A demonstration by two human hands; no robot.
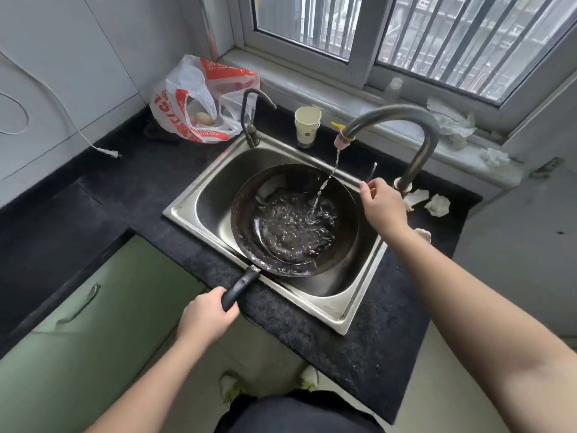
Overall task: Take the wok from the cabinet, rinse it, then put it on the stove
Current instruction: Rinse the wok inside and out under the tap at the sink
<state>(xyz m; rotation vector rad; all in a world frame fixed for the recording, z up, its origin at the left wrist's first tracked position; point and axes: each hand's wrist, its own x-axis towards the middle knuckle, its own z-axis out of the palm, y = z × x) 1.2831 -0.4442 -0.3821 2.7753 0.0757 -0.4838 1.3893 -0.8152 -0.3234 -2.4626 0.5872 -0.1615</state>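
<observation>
A dark wok (pixel 246 223) sits tilted in the steel sink (pixel 340 314), with water pooled and splashing in its bowl. Its black handle (pixel 242 284) sticks out over the sink's front rim. My left hand (pixel 207 317) grips the end of that handle. A thin stream of water falls from the spout of the big curved faucet (pixel 421 126) into the wok. At the faucet's base, my right hand (pixel 381 203) curls its fingers around the thin metal lever (pixel 373 169).
A black counter (pixel 131 182) surrounds the sink. A red and white plastic bag (pixel 199 101) lies at the back left beside a small second tap (pixel 249 120). A paper cup (pixel 307 125) stands behind the sink. Crumpled tissues (pixel 437 204) lie right of the faucet. Green cabinet doors (pixel 93 307) are below left.
</observation>
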